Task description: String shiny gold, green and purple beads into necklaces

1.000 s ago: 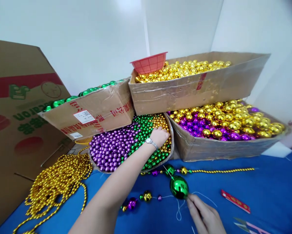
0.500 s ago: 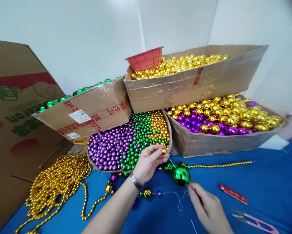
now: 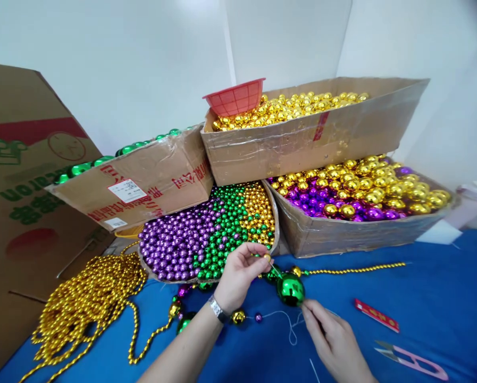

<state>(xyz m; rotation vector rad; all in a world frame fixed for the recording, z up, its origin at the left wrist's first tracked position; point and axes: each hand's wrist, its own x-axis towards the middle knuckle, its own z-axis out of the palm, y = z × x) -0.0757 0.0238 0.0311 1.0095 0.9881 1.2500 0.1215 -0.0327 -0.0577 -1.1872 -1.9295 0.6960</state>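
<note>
My left hand (image 3: 242, 274), a metal-band watch on its wrist, pinches a small gold bead (image 3: 267, 256) between thumb and fingertip. A thin needle (image 3: 275, 270) runs from beside that bead into a large shiny green ball (image 3: 291, 289). At the ball's lower right, my right hand (image 3: 329, 330) is closed, its fingertips gripping the needle's other end against the ball; the grip itself is partly hidden. Below lies a loose white thread (image 3: 289, 324) with a purple bead (image 3: 258, 317) and a gold ball (image 3: 238, 316). Part of a beaded string rests behind my left wrist.
A tray of purple, green and gold beads (image 3: 174, 244) sits ahead. Cardboard boxes of gold balls (image 3: 302, 109), green balls (image 3: 130, 149) and mixed balls (image 3: 366, 186) stand behind it. Gold bead chains (image 3: 90, 303) pile at left. Pink thread snips (image 3: 413, 361) and a red packet (image 3: 377, 315) lie right.
The gold bead in my left fingers has come down a little nearer the green ball. Both hands and the ball sit slightly lower and further left; the whole view has shifted slightly too.
</note>
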